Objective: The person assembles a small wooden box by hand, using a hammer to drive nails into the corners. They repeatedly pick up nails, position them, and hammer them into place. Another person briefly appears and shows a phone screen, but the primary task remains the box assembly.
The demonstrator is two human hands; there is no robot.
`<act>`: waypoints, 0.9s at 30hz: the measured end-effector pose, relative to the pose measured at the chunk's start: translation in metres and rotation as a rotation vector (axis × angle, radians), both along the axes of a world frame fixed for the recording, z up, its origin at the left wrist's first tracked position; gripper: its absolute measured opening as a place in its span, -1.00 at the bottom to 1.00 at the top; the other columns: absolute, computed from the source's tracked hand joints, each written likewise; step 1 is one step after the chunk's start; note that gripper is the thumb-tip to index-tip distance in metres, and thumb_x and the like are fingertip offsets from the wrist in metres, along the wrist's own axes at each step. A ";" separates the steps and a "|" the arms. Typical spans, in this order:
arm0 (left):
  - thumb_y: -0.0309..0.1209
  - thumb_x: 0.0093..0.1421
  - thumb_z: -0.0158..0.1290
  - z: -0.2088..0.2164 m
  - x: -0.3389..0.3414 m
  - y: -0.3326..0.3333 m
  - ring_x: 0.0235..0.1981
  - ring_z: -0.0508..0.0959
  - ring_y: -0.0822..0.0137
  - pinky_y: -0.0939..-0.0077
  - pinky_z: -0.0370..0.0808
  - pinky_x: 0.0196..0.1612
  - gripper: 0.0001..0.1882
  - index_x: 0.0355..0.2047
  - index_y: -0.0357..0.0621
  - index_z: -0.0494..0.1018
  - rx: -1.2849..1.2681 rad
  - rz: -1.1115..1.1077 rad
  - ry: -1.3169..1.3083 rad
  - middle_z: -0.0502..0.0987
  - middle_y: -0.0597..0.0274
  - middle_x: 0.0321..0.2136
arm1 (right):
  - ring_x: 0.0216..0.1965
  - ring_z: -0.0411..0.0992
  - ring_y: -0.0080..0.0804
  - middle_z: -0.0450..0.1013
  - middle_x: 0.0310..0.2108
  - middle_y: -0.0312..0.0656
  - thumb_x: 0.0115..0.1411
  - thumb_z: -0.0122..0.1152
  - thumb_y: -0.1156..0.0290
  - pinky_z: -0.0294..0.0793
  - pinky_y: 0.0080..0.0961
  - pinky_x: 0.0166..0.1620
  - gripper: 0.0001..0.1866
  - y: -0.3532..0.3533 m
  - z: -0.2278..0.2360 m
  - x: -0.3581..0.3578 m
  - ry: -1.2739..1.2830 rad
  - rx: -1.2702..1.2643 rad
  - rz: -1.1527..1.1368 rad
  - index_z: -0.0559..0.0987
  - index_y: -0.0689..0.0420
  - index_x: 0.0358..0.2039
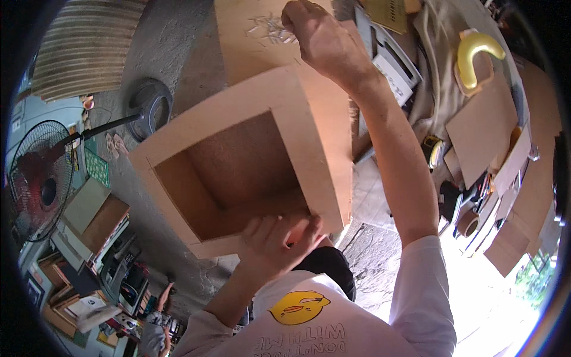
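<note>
We have a tan box [318, 152] in front of us, its frame and rectangular opening facing up toward us, the inside walls in shadow. Our left hand [279, 241] is at the box's near edge, closer to the near right corner than to the near left one, its fingers curled; we cannot tell whether it grips the edge or holds something small. Beyond the box's far edge lies a tan board [238, 56], with small whitish pieces [267, 28] scattered toward its right edge. Our right hand [315, 33] is reached out just beside them, fingers bent downward; whether it holds a piece we cannot tell. Well to the left stands a fan [44, 184] on a grey round base [166, 102]. To the right we see a yellow curved thing [473, 59], a tape measure [433, 150] and flat brown sheets [485, 134].
</note>
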State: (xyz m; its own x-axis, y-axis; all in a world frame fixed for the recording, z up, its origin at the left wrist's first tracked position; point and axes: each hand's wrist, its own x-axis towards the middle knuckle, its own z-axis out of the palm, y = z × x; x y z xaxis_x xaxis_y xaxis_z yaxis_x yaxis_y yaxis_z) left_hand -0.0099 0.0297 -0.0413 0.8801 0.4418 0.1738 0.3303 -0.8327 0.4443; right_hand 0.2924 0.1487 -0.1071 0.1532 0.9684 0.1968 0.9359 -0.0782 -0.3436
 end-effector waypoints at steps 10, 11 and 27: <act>-0.35 0.13 0.38 0.022 -0.001 -0.022 -0.21 0.62 0.25 0.41 0.57 -0.17 -0.66 -0.10 -0.08 0.58 -0.297 0.164 -0.389 0.63 0.15 -0.08 | -0.28 0.57 -0.48 0.58 -0.35 -0.14 0.30 0.06 0.74 0.56 -0.56 -0.15 -0.91 -0.237 0.079 -0.081 1.145 0.384 -0.529 0.50 0.30 -0.25; -0.43 0.12 0.37 0.026 0.001 -0.037 -0.20 0.64 0.23 0.40 0.59 -0.17 -0.69 -0.12 -0.12 0.58 -0.420 0.152 -0.409 0.64 0.11 -0.10 | -0.22 0.55 -0.39 0.57 -0.28 -0.04 0.35 0.10 0.63 0.56 -0.46 -0.09 -0.97 -0.268 0.083 -0.103 1.267 0.333 -0.512 0.48 0.31 -0.22; -0.68 0.10 0.30 0.002 0.021 -0.131 -0.27 0.68 0.30 0.49 0.58 -0.20 -0.77 -0.23 -0.28 0.56 -1.008 0.003 -0.247 0.66 0.10 -0.30 | -0.17 0.49 -0.42 0.55 -0.28 -0.35 0.08 0.49 0.47 0.11 -0.05 0.30 -0.86 -0.392 0.053 -0.154 1.488 0.195 -0.343 0.71 0.04 -0.32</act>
